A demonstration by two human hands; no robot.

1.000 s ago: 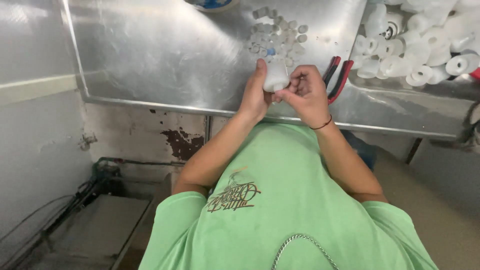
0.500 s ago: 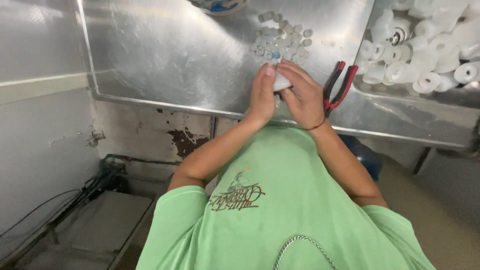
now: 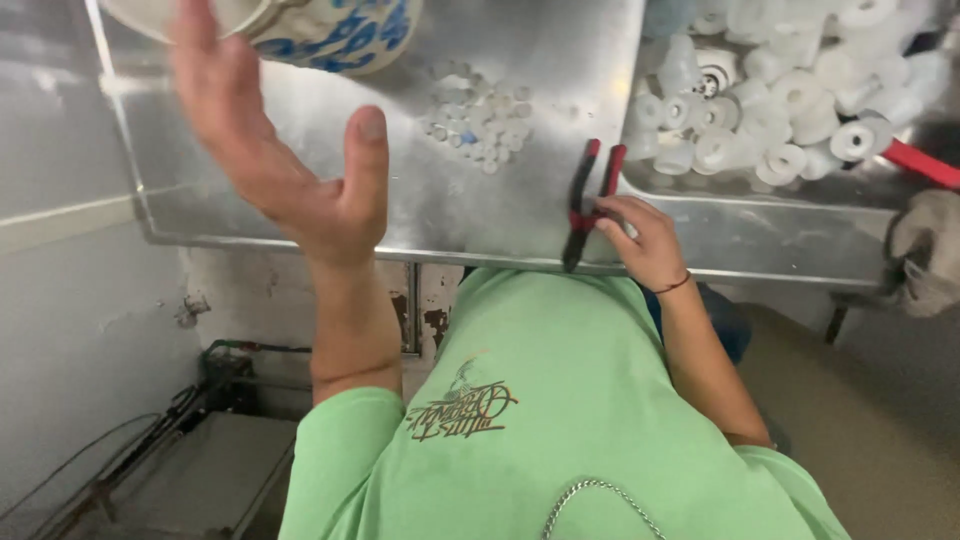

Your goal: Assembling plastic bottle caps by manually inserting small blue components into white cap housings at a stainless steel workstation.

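My left hand is lifted above the steel table with palm open and fingers spread, holding nothing. It hovers just below a blue-and-white patterned bowl at the top left. My right hand rests at the table's near edge, its fingers closed on red-handled pliers that lie on the metal. A small heap of tiny white and clear plastic pieces sits between the two hands.
A pile of larger white plastic spools fills the table's right side, with a red handle beside it. A grey glove or cloth hangs at the right edge. Below the table are pipes and cables.
Both hands were together holding a small white part near the heap. Now they have separated: the left rose open towards the bowl and the right went onto the pliers.
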